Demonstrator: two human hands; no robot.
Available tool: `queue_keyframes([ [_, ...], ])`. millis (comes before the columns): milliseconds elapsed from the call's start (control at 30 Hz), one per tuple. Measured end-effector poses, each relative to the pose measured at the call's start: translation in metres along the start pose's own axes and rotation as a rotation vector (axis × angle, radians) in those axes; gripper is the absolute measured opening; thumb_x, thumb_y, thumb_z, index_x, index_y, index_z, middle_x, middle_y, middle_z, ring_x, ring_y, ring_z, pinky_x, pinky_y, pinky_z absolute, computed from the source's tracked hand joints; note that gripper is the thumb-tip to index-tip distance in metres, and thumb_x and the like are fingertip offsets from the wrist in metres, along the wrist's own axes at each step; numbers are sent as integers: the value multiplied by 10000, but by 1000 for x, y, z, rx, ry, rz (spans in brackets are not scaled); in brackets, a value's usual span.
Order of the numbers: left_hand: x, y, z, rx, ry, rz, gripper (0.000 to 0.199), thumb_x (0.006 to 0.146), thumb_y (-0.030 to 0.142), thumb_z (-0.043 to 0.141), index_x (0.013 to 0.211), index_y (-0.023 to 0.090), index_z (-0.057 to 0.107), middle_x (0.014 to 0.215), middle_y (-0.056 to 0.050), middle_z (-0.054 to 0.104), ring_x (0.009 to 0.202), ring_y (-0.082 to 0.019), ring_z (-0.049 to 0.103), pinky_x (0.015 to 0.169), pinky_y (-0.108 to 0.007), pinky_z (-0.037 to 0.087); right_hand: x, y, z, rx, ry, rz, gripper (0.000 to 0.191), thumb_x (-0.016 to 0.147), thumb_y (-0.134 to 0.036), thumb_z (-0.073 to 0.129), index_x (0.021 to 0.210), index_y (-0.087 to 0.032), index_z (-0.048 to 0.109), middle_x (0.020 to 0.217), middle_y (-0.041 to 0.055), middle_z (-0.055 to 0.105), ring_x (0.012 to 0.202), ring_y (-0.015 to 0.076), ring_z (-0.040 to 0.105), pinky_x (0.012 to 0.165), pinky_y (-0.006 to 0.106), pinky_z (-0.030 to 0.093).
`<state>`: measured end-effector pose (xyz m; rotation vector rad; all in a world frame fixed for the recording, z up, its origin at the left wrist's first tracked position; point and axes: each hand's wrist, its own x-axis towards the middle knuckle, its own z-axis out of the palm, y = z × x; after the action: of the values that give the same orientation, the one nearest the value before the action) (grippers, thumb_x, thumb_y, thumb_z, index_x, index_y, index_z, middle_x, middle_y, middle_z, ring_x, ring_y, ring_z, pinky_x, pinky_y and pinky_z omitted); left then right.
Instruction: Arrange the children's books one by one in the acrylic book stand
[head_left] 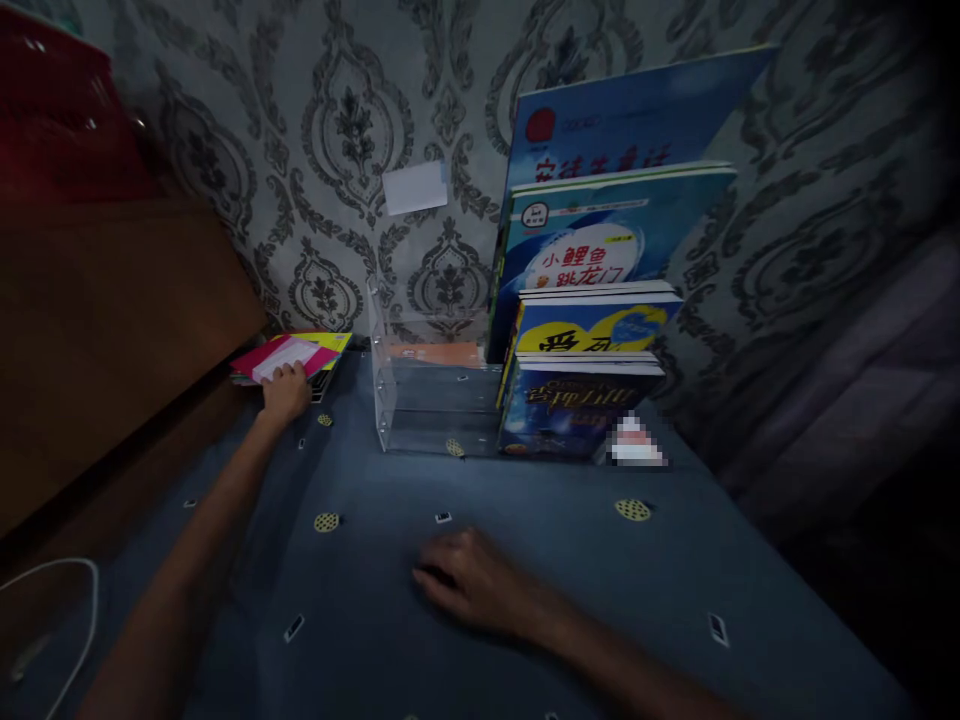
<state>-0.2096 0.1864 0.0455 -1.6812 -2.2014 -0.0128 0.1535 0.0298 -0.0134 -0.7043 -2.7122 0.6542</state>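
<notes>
In the head view, the left hand (287, 390) is at the near edge of a low pile of books at the far left of the table (390, 590), its fingers bent over the pink book (321, 358) on top; a pale band crosses that pink cover, and a yellow book (339, 344) shows from under it; the thumb is hidden, so I cannot tell whether the hand grips the pile or only rests on it; the right hand (469, 575) is loosely curled, with a gap between thumb and fingers and nothing in it, low over the blue patterned cloth in front of the stand; whether it touches the cloth I cannot tell; the clear stand (380, 405) is near the papered wall, its right part filled with upright books in stepped rows, a tall blue book (637, 110) at the back, then a teal book (600, 220), a blue and yellow book (600, 320), and a dark blue book (574, 410) in front; an orange strip (435, 353) shows at the stand's left part; a white card (415, 188) is on the wall above.
</notes>
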Motion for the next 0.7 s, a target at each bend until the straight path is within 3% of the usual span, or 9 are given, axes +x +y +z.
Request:
queue_keyframes([
  [100, -1, 2, 1, -3, 2, -5, 467, 942, 104, 321, 1371, 7, 477, 1295, -327, 576, 1221, -405, 560, 955, -569, 461, 0, 0, 1, 10, 22, -1, 194, 958, -196, 562, 787, -170, 651, 756, 19, 703, 683, 135, 625, 656, 252, 375],
  [300, -30, -14, -4, 0, -19, 70, 489, 933, 88, 327, 1397, 57, 479, 1320, -287, 573, 1239, -387, 542, 951, -531, 479, 1, 4, 8, 24, 69, -27, 234, 949, -188, 568, 718, -176, 604, 694, 6, 668, 613, 124, 575, 624, 257, 357],
  [467, -68, -24, -1, -1, -40, 118, 557, 899, 63, 386, 1448, 138, 445, 1421, -222, 522, 1313, -338, 500, 1037, -484, 451, 2, 6, 12, 35, 101, -42, 268, 963, -197, 541, 698, -188, 584, 662, 2, 637, 599, 126, 546, 609, 263, 348],
  [700, -135, -26, 17, -51, -106, 154, 666, 856, 11, 383, 1503, 171, 409, 1534, -172, 457, 1420, -309, 430, 1136, -466, 406, 4, 6, 15, 42, 127, -49, 282, 949, -197, 537, 670, -190, 574, 624, -9, 615, 559, 120, 523, 584, 269, 329],
])
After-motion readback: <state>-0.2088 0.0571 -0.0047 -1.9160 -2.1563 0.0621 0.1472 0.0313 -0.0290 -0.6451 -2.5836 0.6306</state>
